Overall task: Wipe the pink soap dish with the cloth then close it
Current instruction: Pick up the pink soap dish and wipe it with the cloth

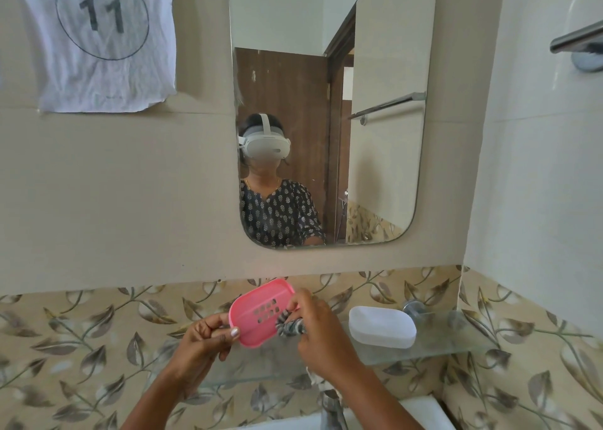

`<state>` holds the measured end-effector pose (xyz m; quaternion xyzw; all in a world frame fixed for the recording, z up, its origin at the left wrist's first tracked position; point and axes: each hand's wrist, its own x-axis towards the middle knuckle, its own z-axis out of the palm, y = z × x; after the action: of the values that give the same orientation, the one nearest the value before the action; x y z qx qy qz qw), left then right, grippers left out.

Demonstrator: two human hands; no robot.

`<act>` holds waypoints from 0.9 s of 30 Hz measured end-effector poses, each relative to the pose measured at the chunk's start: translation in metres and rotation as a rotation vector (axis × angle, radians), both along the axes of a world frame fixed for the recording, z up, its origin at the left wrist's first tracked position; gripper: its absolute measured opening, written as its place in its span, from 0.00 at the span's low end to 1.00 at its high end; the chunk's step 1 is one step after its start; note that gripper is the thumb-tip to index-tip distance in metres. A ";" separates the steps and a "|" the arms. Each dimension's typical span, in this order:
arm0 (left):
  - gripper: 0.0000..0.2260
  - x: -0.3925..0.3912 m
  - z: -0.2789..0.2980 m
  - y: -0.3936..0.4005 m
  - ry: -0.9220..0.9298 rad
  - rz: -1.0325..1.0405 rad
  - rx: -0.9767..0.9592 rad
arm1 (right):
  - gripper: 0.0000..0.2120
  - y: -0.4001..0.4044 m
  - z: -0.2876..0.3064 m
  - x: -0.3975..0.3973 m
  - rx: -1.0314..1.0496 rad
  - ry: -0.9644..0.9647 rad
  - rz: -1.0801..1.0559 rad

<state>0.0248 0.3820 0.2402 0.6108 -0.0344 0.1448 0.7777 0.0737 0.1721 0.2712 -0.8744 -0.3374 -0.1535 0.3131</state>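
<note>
The pink soap dish (257, 312) is tilted up in front of the leaf-patterned tiles, its slotted inside facing me. My left hand (202, 338) grips its lower left rim with thumb and fingers. My right hand (318, 328) holds a bunched grey-and-white patterned cloth (290, 325) pressed against the right side of the dish. A white translucent lid (381, 327) lies apart on the glass shelf (456, 345) to the right.
A mirror (329, 110) hangs above, showing a person with a headset. A numbered paper (98, 38) is on the wall at upper left. A chrome tap (331, 407) and white basin rim (424, 410) sit below my hands. A metal rail (577, 38) sticks out at upper right.
</note>
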 end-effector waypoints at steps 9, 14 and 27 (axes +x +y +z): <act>0.20 -0.001 0.000 0.001 -0.007 0.008 0.053 | 0.21 -0.006 0.007 0.014 0.117 -0.039 -0.113; 0.14 -0.003 0.002 0.000 0.030 -0.018 0.081 | 0.21 0.011 -0.012 0.010 0.088 0.004 -0.081; 0.16 0.001 -0.001 0.000 -0.026 0.011 0.069 | 0.19 0.021 0.003 -0.023 0.532 0.517 0.042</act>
<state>0.0253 0.3824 0.2387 0.6353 -0.0462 0.1555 0.7551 0.0507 0.1926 0.2742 -0.7654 -0.2131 -0.0033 0.6073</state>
